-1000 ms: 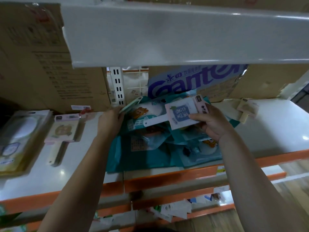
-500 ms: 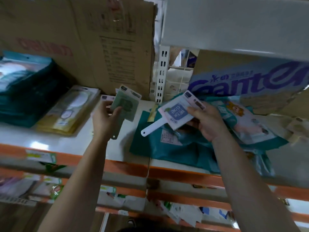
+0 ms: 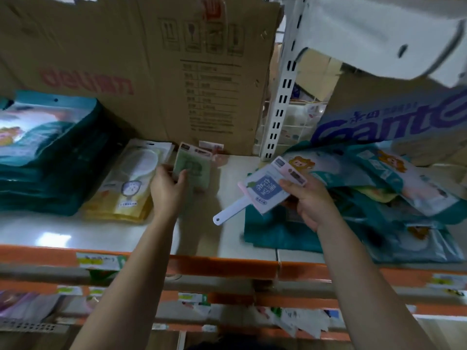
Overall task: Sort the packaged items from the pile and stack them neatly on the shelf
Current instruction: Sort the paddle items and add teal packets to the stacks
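Left hand (image 3: pixel 168 190): fingers (image 3: pixel 183 176) curled round the lower edge of a green pack (image 3: pixel 195 168), thumb on its face. The pack is low over the bare strip of shelf (image 3: pixel 50 233), just right of the yellow stack (image 3: pixel 126 190). Judgement: it is about to be set down there to keep kinds apart. Whether it touches the shelf, cannot tell.

Right hand (image 3: pixel 312 200): fingers pinch a pink-edged pack (image 3: pixel 265 190) at its upper corner, white handle pointing down-left, above the left edge of the pile (image 3: pixel 379 188). Probably held ready as the next piece.

Surroundings: teal stack (image 3: pixel 45 152) at far left, squared up. A cardboard box (image 3: pixel 141 72) at the back limits depth. A slotted post (image 3: pixel 280 97) stands behind the gap. The pile is slumped, its packs overlapping, and could slide if disturbed.
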`<action>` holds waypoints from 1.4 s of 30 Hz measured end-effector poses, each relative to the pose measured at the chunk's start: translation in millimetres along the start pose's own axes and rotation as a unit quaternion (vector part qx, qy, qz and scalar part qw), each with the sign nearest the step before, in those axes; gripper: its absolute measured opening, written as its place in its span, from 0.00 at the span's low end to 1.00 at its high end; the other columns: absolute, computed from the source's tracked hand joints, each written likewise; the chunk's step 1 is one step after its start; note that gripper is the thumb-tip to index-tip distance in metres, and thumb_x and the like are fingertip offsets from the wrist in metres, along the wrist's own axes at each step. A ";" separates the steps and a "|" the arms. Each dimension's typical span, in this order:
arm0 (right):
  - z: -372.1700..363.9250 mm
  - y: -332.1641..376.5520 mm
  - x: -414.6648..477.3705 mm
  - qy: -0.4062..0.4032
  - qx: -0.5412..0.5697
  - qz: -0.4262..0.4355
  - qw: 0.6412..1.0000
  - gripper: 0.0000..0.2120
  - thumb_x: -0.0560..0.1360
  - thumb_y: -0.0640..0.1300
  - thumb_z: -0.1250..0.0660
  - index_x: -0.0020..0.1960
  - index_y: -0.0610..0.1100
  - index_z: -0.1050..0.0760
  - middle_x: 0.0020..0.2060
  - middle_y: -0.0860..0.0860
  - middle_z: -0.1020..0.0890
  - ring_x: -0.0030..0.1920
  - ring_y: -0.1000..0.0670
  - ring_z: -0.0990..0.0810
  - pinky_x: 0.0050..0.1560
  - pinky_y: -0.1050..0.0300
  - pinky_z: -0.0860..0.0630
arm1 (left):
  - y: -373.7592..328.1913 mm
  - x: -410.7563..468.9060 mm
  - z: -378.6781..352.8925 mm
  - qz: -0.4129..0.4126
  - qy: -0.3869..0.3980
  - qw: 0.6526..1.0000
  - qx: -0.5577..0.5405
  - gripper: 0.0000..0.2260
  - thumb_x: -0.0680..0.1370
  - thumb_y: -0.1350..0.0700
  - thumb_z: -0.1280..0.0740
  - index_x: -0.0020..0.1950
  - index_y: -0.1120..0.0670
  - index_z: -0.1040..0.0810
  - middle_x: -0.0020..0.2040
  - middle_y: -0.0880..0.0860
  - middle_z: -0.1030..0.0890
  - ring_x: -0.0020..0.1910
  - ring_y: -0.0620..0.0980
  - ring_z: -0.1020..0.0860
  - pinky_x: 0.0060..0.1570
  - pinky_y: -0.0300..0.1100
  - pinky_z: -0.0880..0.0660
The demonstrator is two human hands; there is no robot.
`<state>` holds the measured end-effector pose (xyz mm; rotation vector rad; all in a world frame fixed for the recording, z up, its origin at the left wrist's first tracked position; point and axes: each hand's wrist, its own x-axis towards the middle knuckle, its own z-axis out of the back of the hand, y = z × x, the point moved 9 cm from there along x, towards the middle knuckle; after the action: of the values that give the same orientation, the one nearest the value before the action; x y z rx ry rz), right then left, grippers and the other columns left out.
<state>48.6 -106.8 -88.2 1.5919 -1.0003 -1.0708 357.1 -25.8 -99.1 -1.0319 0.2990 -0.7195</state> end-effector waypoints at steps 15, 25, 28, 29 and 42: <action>-9.7 -9.2 -17.8 -0.052 0.019 -0.013 0.998 0.12 0.76 0.35 0.33 0.59 0.41 0.24 0.50 0.44 0.16 0.48 0.47 0.16 0.39 0.58 0.19 | 4.5 9.5 -6.3 -0.072 0.013 0.993 0.093 0.13 0.81 0.53 0.36 0.56 0.63 0.29 0.53 0.62 0.22 0.53 0.61 0.24 0.47 0.48 0.31; -12.7 -9.8 -16.4 -0.056 0.019 -0.010 0.998 0.09 0.76 0.35 0.33 0.55 0.44 0.23 0.47 0.46 0.15 0.46 0.49 0.15 0.40 0.58 0.19 | 14.0 22.4 1.6 -0.089 0.023 0.986 0.137 0.09 0.81 0.55 0.37 0.56 0.58 0.22 0.47 0.57 0.18 0.44 0.57 0.23 0.40 0.44 0.34; -13.3 -8.4 -16.9 -0.053 0.019 -0.009 0.998 0.09 0.76 0.35 0.34 0.55 0.44 0.23 0.47 0.47 0.15 0.45 0.50 0.15 0.38 0.59 0.19 | 11.9 20.4 1.2 -0.105 0.021 0.983 0.147 0.12 0.81 0.55 0.36 0.63 0.54 0.19 0.55 0.56 0.16 0.50 0.57 0.20 0.43 0.43 0.31; -13.6 -7.9 -17.3 -0.051 0.019 -0.008 0.998 0.09 0.76 0.35 0.34 0.55 0.44 0.23 0.46 0.47 0.15 0.44 0.51 0.15 0.38 0.59 0.20 | 10.1 19.4 0.3 -0.112 0.021 0.981 0.155 0.12 0.81 0.54 0.36 0.63 0.54 0.19 0.56 0.55 0.17 0.50 0.56 0.20 0.43 0.43 0.30; -46.9 3.8 4.5 -0.008 0.064 -0.027 0.998 0.12 0.74 0.31 0.33 0.54 0.43 0.24 0.48 0.44 0.17 0.46 0.48 0.17 0.44 0.54 0.17 | 4.4 19.7 -5.8 -0.136 0.046 0.966 0.215 0.12 0.80 0.49 0.36 0.46 0.56 0.18 0.52 0.55 0.21 0.41 0.52 0.26 0.36 0.43 0.31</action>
<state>94.0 -99.9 -77.1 1.7247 -1.0600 -1.0769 370.2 -41.5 -103.9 -0.6311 0.0721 -1.0302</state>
